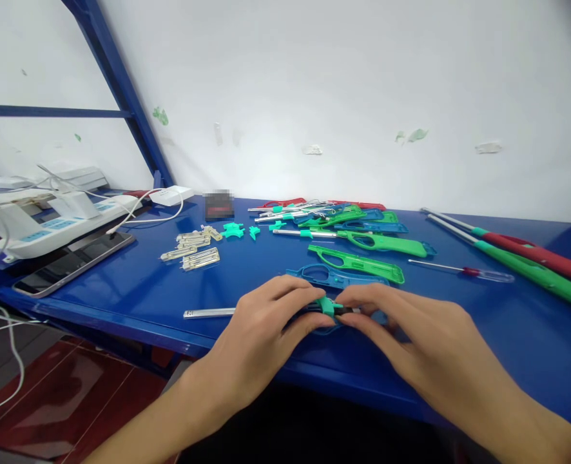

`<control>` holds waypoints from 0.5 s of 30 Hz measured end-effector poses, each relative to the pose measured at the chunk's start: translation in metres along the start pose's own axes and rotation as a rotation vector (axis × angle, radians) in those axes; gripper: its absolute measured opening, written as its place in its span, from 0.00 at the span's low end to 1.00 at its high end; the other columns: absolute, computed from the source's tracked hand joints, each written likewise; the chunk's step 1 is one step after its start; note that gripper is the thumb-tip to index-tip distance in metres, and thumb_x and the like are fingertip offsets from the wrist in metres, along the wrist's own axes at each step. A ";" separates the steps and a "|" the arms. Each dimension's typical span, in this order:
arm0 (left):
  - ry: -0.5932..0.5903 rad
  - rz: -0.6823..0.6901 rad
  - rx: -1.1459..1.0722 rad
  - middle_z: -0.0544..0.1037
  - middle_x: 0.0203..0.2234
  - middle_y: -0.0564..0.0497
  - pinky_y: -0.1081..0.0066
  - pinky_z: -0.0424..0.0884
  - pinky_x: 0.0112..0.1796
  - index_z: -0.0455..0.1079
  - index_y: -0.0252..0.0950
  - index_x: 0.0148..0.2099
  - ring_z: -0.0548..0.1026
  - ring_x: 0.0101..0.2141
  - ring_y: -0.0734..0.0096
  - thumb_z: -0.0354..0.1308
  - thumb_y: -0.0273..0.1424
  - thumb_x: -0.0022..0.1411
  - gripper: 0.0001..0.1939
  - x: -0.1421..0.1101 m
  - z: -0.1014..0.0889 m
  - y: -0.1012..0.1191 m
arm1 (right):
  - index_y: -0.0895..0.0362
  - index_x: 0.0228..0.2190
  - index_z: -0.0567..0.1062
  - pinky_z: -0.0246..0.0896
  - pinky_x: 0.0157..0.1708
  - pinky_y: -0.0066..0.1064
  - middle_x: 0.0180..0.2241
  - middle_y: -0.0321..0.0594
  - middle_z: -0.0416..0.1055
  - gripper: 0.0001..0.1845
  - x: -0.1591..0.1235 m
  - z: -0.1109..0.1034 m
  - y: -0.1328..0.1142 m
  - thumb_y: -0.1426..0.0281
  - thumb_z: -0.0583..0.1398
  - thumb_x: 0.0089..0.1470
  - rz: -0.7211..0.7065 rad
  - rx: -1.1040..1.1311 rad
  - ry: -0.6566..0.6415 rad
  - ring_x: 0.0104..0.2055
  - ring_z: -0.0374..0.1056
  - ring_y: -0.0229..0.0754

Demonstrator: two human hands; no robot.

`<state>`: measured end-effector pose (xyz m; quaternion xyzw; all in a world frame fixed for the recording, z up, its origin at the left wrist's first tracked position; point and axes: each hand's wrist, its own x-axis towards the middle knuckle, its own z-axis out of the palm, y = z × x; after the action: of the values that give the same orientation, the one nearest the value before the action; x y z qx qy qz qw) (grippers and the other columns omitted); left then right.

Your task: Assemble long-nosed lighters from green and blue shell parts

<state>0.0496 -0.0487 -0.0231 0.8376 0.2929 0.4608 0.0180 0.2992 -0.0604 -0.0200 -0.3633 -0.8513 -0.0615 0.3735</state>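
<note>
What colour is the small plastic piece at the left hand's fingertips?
The plastic piece is turquoise green, in the head view.

The hands (266, 325) are bare and slim-fingered, the slender forearms (183, 406) uncovered too.

On table (135, 287): phone (75, 264) left, screwdriver (470, 271) right, casings (394, 245) between, power strip (67, 230) behind phone.

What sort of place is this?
Probably a light assembly or repair bench: a loose green handle shell, a screwdriver and a cluster of small clear parts lie on a blue tabletop.
</note>
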 end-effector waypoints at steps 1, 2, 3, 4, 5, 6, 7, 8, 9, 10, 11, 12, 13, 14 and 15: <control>-0.003 -0.003 -0.016 0.89 0.45 0.44 0.71 0.86 0.48 0.85 0.30 0.53 0.90 0.42 0.64 0.71 0.31 0.77 0.09 0.000 0.000 0.000 | 0.46 0.52 0.78 0.70 0.30 0.31 0.41 0.29 0.89 0.08 0.000 0.000 0.000 0.62 0.58 0.83 -0.002 -0.006 0.003 0.29 0.83 0.39; -0.007 -0.009 -0.030 0.90 0.45 0.44 0.72 0.86 0.48 0.85 0.30 0.53 0.90 0.42 0.64 0.72 0.30 0.77 0.09 0.000 -0.001 -0.001 | 0.46 0.51 0.78 0.70 0.30 0.31 0.41 0.28 0.89 0.08 0.000 0.000 0.000 0.62 0.58 0.83 -0.003 -0.010 0.007 0.28 0.83 0.39; -0.011 -0.017 -0.041 0.90 0.46 0.44 0.72 0.86 0.48 0.85 0.31 0.53 0.90 0.42 0.64 0.73 0.29 0.76 0.08 0.000 -0.001 -0.001 | 0.46 0.51 0.78 0.70 0.31 0.31 0.41 0.28 0.89 0.08 0.001 0.000 0.000 0.62 0.58 0.82 -0.004 -0.013 0.010 0.28 0.82 0.39; -0.014 -0.022 -0.047 0.90 0.46 0.44 0.73 0.86 0.48 0.85 0.31 0.53 0.90 0.42 0.64 0.73 0.28 0.75 0.08 0.000 -0.002 -0.001 | 0.46 0.51 0.78 0.71 0.31 0.30 0.41 0.28 0.89 0.08 0.001 -0.001 0.000 0.62 0.58 0.82 -0.005 -0.013 0.011 0.28 0.82 0.39; -0.014 -0.026 -0.047 0.90 0.46 0.44 0.73 0.86 0.49 0.86 0.31 0.53 0.90 0.42 0.64 0.73 0.27 0.75 0.08 0.000 -0.002 -0.001 | 0.45 0.51 0.78 0.71 0.31 0.30 0.41 0.27 0.89 0.07 0.001 -0.001 0.000 0.62 0.58 0.82 -0.004 -0.012 0.009 0.28 0.82 0.38; -0.013 -0.027 -0.043 0.90 0.46 0.44 0.73 0.86 0.49 0.86 0.30 0.53 0.90 0.43 0.64 0.73 0.26 0.75 0.08 -0.001 -0.002 -0.001 | 0.45 0.51 0.78 0.71 0.31 0.30 0.40 0.27 0.89 0.07 0.001 -0.001 0.000 0.63 0.58 0.82 -0.003 -0.010 0.005 0.27 0.82 0.38; -0.012 -0.026 -0.038 0.90 0.46 0.44 0.73 0.86 0.49 0.86 0.30 0.53 0.90 0.43 0.64 0.73 0.26 0.75 0.08 -0.001 -0.002 -0.001 | 0.45 0.51 0.77 0.71 0.31 0.30 0.40 0.28 0.89 0.06 0.001 -0.001 0.000 0.63 0.59 0.82 -0.002 -0.006 0.001 0.28 0.82 0.39; -0.011 -0.023 -0.035 0.90 0.46 0.44 0.73 0.86 0.49 0.86 0.30 0.53 0.90 0.42 0.64 0.73 0.26 0.75 0.08 -0.002 -0.001 -0.001 | 0.45 0.51 0.77 0.71 0.31 0.29 0.40 0.28 0.89 0.05 0.001 -0.001 0.000 0.64 0.59 0.82 0.000 -0.001 -0.004 0.29 0.83 0.39; -0.008 -0.021 -0.030 0.90 0.46 0.44 0.72 0.86 0.49 0.86 0.30 0.53 0.90 0.42 0.64 0.73 0.26 0.75 0.08 -0.002 -0.001 -0.001 | 0.45 0.52 0.77 0.71 0.31 0.29 0.41 0.28 0.89 0.05 0.000 -0.001 0.000 0.65 0.60 0.81 0.001 0.005 -0.009 0.30 0.84 0.39; -0.006 -0.019 -0.025 0.90 0.46 0.44 0.72 0.86 0.49 0.85 0.31 0.53 0.90 0.42 0.64 0.73 0.26 0.75 0.08 -0.002 -0.001 0.000 | 0.44 0.53 0.77 0.72 0.32 0.29 0.42 0.29 0.89 0.06 0.000 -0.001 0.000 0.66 0.60 0.81 0.001 0.013 -0.014 0.33 0.85 0.40; -0.005 -0.016 -0.019 0.90 0.46 0.45 0.72 0.86 0.48 0.85 0.31 0.53 0.90 0.42 0.64 0.72 0.27 0.76 0.07 -0.002 0.000 0.000 | 0.44 0.53 0.77 0.72 0.33 0.29 0.43 0.29 0.89 0.07 -0.001 -0.001 0.000 0.67 0.60 0.80 0.001 0.022 -0.019 0.35 0.86 0.40; -0.006 -0.013 -0.012 0.90 0.46 0.45 0.72 0.86 0.48 0.85 0.31 0.54 0.90 0.42 0.64 0.72 0.27 0.76 0.07 -0.002 0.000 0.000 | 0.44 0.54 0.77 0.73 0.34 0.28 0.44 0.30 0.90 0.08 -0.001 -0.001 0.001 0.68 0.60 0.80 0.002 0.031 -0.024 0.37 0.87 0.41; -0.007 -0.009 -0.004 0.89 0.46 0.45 0.71 0.86 0.48 0.85 0.31 0.54 0.89 0.42 0.64 0.71 0.27 0.77 0.07 -0.001 0.000 0.000 | 0.44 0.54 0.78 0.73 0.34 0.28 0.44 0.30 0.90 0.08 -0.002 -0.001 0.001 0.68 0.60 0.80 0.003 0.038 -0.027 0.38 0.88 0.41; -0.012 -0.006 0.001 0.89 0.46 0.45 0.71 0.86 0.47 0.85 0.32 0.54 0.89 0.42 0.64 0.71 0.27 0.77 0.07 -0.001 0.000 0.000 | 0.44 0.54 0.78 0.74 0.34 0.28 0.43 0.30 0.90 0.08 -0.002 -0.001 0.001 0.68 0.60 0.80 0.005 0.041 -0.029 0.37 0.88 0.41; -0.017 0.001 0.005 0.89 0.46 0.45 0.71 0.86 0.47 0.84 0.32 0.54 0.89 0.42 0.64 0.70 0.27 0.78 0.06 -0.001 0.000 0.000 | 0.45 0.53 0.78 0.74 0.34 0.28 0.43 0.31 0.90 0.08 -0.002 -0.002 0.001 0.68 0.60 0.81 0.007 0.041 -0.031 0.37 0.88 0.41</control>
<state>0.0494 -0.0493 -0.0236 0.8416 0.2935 0.4531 0.0182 0.3021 -0.0613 -0.0206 -0.3595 -0.8569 -0.0368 0.3677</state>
